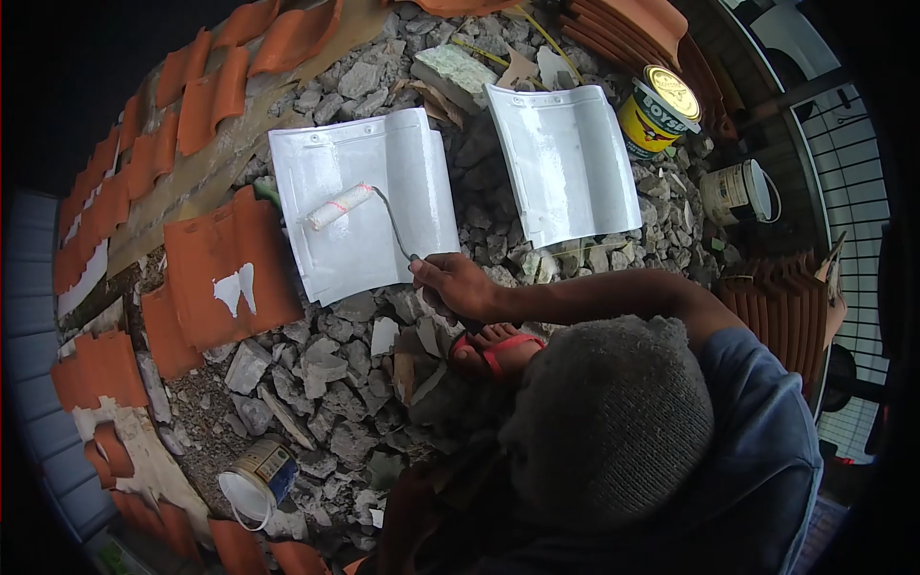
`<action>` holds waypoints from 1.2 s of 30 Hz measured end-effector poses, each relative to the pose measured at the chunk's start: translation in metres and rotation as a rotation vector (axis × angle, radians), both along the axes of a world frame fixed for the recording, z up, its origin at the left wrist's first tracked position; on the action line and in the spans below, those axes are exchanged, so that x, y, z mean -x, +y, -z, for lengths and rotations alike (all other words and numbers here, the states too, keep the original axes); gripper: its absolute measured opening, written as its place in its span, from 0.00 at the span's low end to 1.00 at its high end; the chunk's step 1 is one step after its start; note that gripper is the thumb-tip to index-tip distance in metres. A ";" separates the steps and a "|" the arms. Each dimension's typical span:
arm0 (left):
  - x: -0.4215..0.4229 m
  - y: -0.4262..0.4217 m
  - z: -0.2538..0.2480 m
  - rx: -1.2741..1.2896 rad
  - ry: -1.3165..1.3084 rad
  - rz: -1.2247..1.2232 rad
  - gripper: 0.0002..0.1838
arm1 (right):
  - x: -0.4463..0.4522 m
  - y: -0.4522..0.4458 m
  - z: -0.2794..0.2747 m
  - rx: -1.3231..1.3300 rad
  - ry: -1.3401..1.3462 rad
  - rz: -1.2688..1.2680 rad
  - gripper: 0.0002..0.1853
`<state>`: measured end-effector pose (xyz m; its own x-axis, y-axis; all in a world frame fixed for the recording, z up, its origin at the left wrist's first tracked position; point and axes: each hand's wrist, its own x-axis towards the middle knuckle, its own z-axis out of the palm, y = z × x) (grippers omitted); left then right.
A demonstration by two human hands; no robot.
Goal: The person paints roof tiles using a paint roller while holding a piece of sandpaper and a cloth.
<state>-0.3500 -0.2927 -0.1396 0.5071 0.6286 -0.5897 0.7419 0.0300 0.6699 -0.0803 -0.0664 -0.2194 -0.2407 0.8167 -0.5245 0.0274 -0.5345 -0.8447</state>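
Neither of my own hands shows. Below me a person in a grey knit cap [613, 422] and blue shirt bends low, seen from above. That person's hand [455, 285] is closed on the handle end of a paint roller [341, 205], whose sleeve lies against a roof tile [383, 244] coated glossy white. Beside it another white-coated roof tile [565, 163] leans on the rubble. The person's other arm [412, 503] is in deep shadow, its fingers not made out. A foot in a red flip-flop [495, 356] rests on the stones.
Broken concrete rubble [335, 383] covers the ground. A yellow-and-black paint can [659, 113] and a white bucket [738, 192] stand at the right; another bucket [257, 479] sits lower left. Orange roof tiles [235, 268] lie at the left. More tiles are stacked [771, 316] near a fence [848, 172].
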 end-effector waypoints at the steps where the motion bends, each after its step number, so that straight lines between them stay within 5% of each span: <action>1: 0.000 -0.001 0.001 0.011 0.010 -0.002 0.30 | 0.000 0.001 -0.001 0.003 0.003 0.001 0.28; 36: -0.006 0.010 -0.013 -0.017 -0.012 -0.027 0.30 | 0.003 -0.001 0.002 0.024 -0.019 -0.004 0.28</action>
